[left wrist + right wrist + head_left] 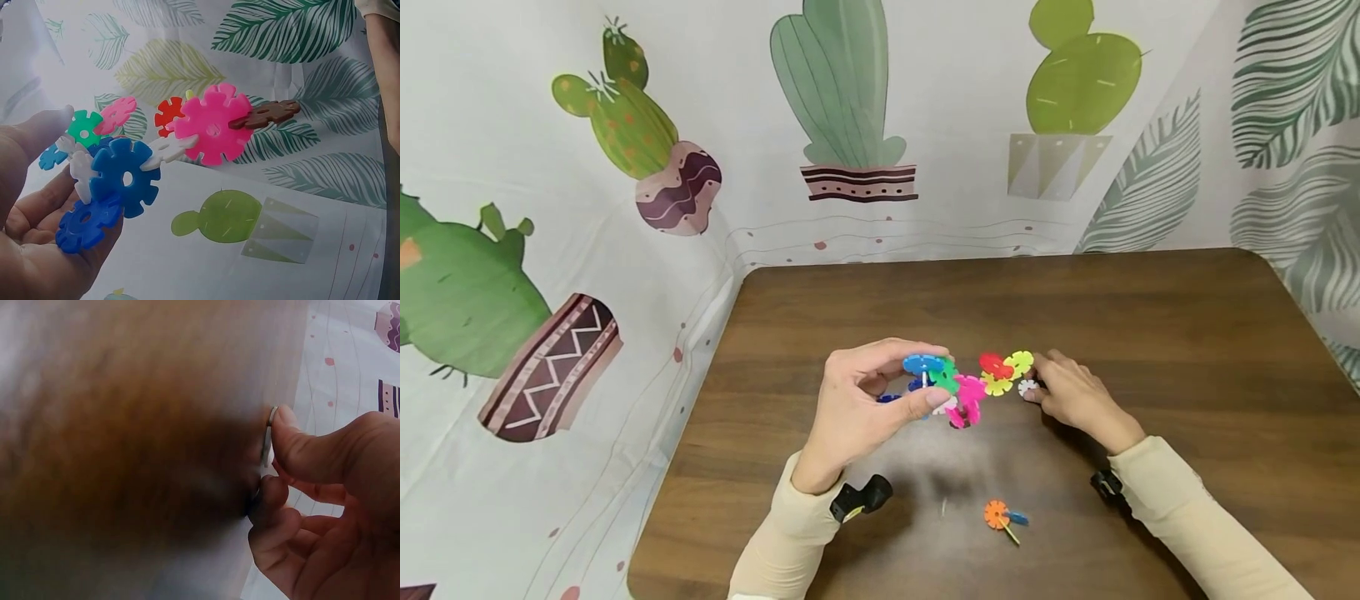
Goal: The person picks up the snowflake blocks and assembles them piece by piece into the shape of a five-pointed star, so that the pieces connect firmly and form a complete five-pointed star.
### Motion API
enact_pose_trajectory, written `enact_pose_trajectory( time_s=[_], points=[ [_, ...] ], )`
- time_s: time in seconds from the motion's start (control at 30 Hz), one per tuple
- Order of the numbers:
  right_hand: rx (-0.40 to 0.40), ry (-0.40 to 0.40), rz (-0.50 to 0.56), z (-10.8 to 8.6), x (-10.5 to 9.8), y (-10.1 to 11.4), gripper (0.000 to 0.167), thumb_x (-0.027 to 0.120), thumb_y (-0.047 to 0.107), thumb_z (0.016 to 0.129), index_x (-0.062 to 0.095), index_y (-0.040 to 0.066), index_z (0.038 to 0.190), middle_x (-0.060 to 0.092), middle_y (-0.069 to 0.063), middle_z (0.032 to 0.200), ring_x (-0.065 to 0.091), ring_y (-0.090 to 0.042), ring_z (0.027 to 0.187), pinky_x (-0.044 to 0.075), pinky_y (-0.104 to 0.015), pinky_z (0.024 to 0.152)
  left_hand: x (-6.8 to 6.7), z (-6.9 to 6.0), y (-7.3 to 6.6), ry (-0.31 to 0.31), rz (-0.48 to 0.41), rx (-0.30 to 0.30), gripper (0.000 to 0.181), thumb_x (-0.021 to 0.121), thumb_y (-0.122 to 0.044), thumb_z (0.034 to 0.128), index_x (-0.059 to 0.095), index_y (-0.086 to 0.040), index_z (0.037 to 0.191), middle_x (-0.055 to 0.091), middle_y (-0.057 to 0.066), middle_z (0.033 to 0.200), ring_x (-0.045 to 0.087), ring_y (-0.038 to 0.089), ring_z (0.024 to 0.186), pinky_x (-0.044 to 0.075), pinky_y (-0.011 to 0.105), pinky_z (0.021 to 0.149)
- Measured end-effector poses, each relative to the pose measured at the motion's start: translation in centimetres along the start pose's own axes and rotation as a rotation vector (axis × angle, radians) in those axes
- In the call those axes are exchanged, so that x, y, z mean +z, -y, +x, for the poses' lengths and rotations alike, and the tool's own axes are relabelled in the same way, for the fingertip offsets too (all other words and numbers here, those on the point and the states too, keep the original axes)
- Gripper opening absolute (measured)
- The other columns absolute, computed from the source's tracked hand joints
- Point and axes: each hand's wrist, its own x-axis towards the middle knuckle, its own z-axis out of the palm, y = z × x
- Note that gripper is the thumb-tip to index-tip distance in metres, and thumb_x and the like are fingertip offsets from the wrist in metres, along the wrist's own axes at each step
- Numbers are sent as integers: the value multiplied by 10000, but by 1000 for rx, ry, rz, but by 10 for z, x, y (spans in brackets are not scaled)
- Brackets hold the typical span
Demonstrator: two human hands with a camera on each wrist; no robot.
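Observation:
My left hand (850, 408) grips a joined cluster of notched plastic snowflake discs above the table, thumb in front and fingers behind. In the head view the cluster shows a light blue disc (922, 363), a green disc (944, 377) and pink discs (972, 390). Red (996, 365) and yellow discs (997, 384) extend to its right. The left wrist view shows a large pink disc (214, 125) with a brown disc (265, 115) slotted into it. My right hand (1075, 392) pinches a small white disc (1027, 387) near the table surface, seen edge-on in the right wrist view.
On the brown wooden table (760, 467), nearer me, lie an orange disc (996, 514), a blue disc (1018, 517) and a yellow-green one (1011, 533) on edge, close together. A cactus-print cloth (955, 108) hangs behind the table and along its left side.

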Motion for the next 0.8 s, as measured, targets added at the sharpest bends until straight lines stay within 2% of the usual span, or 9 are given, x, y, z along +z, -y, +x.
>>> enact_pose_trajectory(
  time_s=[0.23, 0.37, 0.5, 0.6, 0.73, 0.8],
  points=[
    [0, -18, 76, 0, -4, 5, 196, 837, 120, 927, 669, 72, 1016, 730, -12, 875, 634, -184, 748, 536, -395, 656, -1, -1, 0, 3, -3, -8, 326, 875, -29, 879, 778, -19, 1190, 800, 175, 1054, 786, 172, 881, 666, 345, 658],
    [-49, -69, 128, -4, -12, 10, 114, 801, 41, 934, 721, 57, 1014, 799, -31, 875, 716, -178, 784, 576, -407, 717, -2, -1, 1, 1, -8, -7, 328, 878, -131, 906, 777, -16, 1196, 801, 181, 1066, 786, 172, 898, 675, 361, 690],
    [-92, -192, 168, -9, -27, 19, 129, 803, 4, 918, 743, 26, 1030, 807, -70, 874, 718, -160, 756, 571, -344, 692, -2, -1, 2, 0, -7, -7, 352, 875, -201, 918, 775, -16, 1201, 802, 184, 1069, 788, 173, 902, 673, 359, 679],
    [-91, -332, 203, -14, -41, 29, 105, 821, 43, 920, 769, 49, 1011, 800, -51, 845, 674, -96, 701, 536, -254, 627, -3, -1, 3, 1, -8, -7, 365, 875, -228, 920, 774, -17, 1200, 801, 185, 1066, 786, 180, 901, 670, 349, 679],
    [-58, -520, 273, -24, -65, 47, 85, 867, 136, 909, 786, 124, 931, 761, 21, 756, 584, -5, 610, 453, -171, 534, -3, -1, 4, 3, -8, -10, 372, 876, -240, 920, 773, -16, 1199, 800, 187, 1065, 779, 173, 896, 666, 326, 696],
    [-52, -606, 319, -30, -77, 56, 111, 891, 155, 890, 780, 153, 902, 737, 77, 730, 562, 27, 589, 432, -144, 529, -3, -1, 4, 5, -8, -11, 371, 876, -234, 920, 772, -14, 1199, 799, 190, 1062, 773, 162, 890, 666, 318, 709]
  ],
)
